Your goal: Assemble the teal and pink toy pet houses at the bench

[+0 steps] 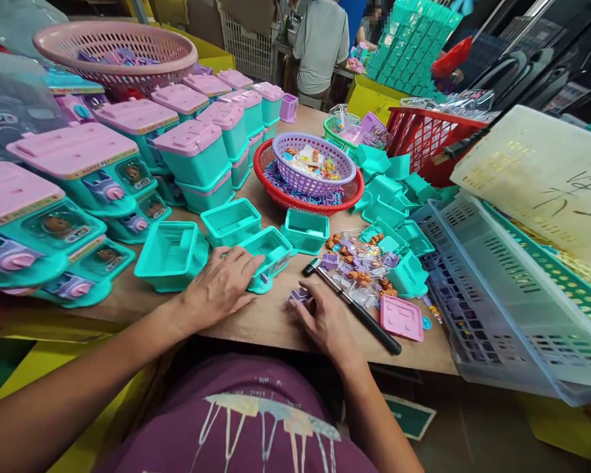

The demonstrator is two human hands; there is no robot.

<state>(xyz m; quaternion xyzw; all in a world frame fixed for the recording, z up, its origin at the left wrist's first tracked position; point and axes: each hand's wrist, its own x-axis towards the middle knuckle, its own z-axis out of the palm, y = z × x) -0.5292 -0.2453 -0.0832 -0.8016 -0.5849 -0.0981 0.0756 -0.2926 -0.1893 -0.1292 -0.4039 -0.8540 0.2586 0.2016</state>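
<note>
My left hand [221, 286] rests on the wooden table [256, 322] with its fingers against a teal plastic toy housing [268, 253], holding it at its near side. My right hand [325, 322] lies just right of it, fingertips pinched on a small purple plastic part [298, 295]. A small black-handled hammer [354, 309] lies diagonally beside my right hand. Past it sits a heap of small bagged toy pieces [362, 263] and a pink square lid [401, 318].
Finished teal-and-pink toy machines [79, 177] are stacked at left. Open teal housings [172, 253] sit ahead. A purple basket [312, 161] in a red one stands mid-table. Stacked crates [512, 289] fill the right. A person [320, 46] stands at the back.
</note>
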